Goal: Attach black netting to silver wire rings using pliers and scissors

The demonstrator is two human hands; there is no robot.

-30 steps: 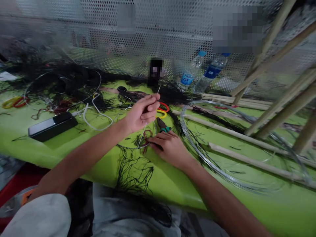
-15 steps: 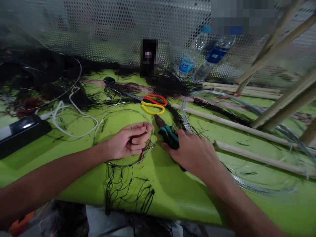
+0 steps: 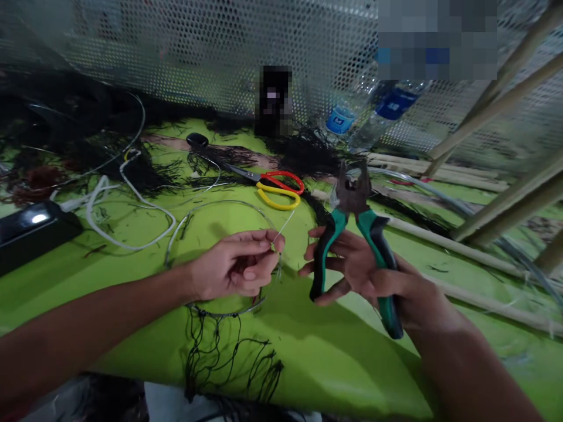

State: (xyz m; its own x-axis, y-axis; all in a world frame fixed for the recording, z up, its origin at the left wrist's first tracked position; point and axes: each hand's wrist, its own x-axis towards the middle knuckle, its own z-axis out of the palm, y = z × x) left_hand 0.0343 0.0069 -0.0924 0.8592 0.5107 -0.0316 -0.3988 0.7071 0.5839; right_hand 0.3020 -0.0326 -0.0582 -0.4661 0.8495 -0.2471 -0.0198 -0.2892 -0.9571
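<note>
My left hand [image 3: 246, 261] is closed, its thumb and forefinger pinching a wire hoop [image 3: 220, 203] where a loose wire end sticks up. Black netting [image 3: 215, 346] hangs from the hoop's near side over the table edge. In my right hand [image 3: 365, 264] are pliers [image 3: 354, 199] with green and black handles. Their jaws point away from me and stand apart, the handles spread across my palm and fingers. Beyond my hands lie scissors [image 3: 279, 190] with one red and one yellow handle.
Bamboo sticks [image 3: 440, 237] and a coil of wire [image 3: 409, 176] lie on the right. A white cable [image 3: 132, 243] runs to a black device [image 3: 37, 234] on the left. Two water bottles [image 3: 341, 120] stand by a perforated metal panel [image 3: 197, 53] at the back.
My right hand has lifted the pliers off the green surface, turned palm up, and the pliers have spread apart. My left hand keeps hold of the hoop, where a wire end now shows.
</note>
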